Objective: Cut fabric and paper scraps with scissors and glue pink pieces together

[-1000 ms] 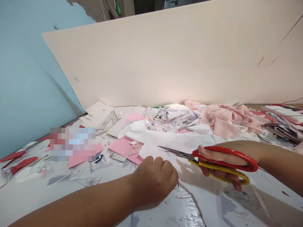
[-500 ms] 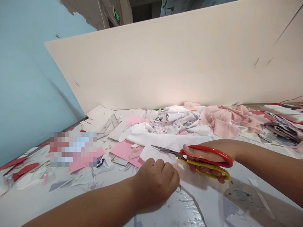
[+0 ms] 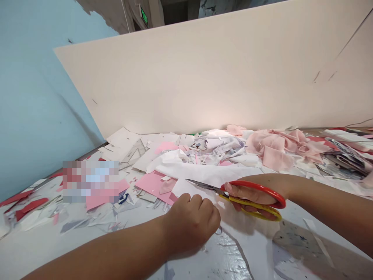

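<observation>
A pair of scissors (image 3: 252, 198) with one red and one yellow handle is in my right hand (image 3: 247, 194), whose fingers pass through the loops. Its dark blades point left, over white cloth (image 3: 182, 188). Just in front of the blades, my left hand (image 3: 194, 223) is closed in a fist, knuckles up, close against the white material. Its fingertips are hidden, so what they grip does not show. A small ring-like thing (image 3: 219, 230) peeks out beside the fist.
Pink sheets (image 3: 154, 184) and red scraps (image 3: 32, 208) litter the left side of the white table (image 3: 212, 260). Crumpled pink cloth (image 3: 279, 146) lies at the back right. Behind it stands a pale board (image 3: 198, 81), with a blue wall (image 3: 37, 101) to the left.
The scissors' handles have come slightly closer together. My left hand has barely moved, and the view has shifted a little.
</observation>
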A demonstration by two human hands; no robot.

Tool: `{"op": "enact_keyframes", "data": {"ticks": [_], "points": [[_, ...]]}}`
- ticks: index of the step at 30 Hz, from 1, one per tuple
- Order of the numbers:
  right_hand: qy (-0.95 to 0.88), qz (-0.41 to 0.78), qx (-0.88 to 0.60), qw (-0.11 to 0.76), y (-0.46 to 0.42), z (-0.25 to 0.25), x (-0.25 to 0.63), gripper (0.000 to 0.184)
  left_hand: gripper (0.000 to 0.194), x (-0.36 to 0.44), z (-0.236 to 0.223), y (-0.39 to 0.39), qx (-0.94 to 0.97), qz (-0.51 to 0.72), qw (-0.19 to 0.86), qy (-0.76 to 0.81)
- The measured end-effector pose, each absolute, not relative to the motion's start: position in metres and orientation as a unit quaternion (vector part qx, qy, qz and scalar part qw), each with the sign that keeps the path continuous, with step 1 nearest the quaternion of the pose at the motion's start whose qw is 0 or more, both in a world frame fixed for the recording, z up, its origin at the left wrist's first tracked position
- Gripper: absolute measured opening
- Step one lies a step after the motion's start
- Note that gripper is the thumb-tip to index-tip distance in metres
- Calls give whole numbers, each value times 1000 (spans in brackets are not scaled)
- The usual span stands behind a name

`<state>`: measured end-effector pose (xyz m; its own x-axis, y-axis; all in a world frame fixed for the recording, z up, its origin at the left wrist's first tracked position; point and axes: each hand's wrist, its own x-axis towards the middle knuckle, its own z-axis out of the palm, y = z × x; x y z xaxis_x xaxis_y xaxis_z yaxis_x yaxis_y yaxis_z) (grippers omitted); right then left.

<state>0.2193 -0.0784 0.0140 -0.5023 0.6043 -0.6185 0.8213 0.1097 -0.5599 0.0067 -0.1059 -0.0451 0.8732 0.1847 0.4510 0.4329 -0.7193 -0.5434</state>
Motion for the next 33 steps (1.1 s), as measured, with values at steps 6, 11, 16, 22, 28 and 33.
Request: {"op": "enact_keyframes", "data": {"ticks": [6,11,16,22,28,33], "points": [[720,-453,517,91,-79,4,221,62,9,8,-45,-105,-898,-200,351,-174],[697,-495,510,91,-83,14,220,63,8,8,-45,-106,-905,-197,338,-170],[675,-513,520,105,-83,22,214,66,6,7,-44,-106,-909,-195,326,-170],[703,-486,505,117,-77,23,212,72,8,5,-46,-105,-912,-183,326,-169],[701,-489,507,111,-73,24,210,73,7,6,-44,-106,-909,-192,331,-165],[709,-511,479,88,-70,20,212,73,6,6,-45,-105,-904,-203,336,-170]]}}
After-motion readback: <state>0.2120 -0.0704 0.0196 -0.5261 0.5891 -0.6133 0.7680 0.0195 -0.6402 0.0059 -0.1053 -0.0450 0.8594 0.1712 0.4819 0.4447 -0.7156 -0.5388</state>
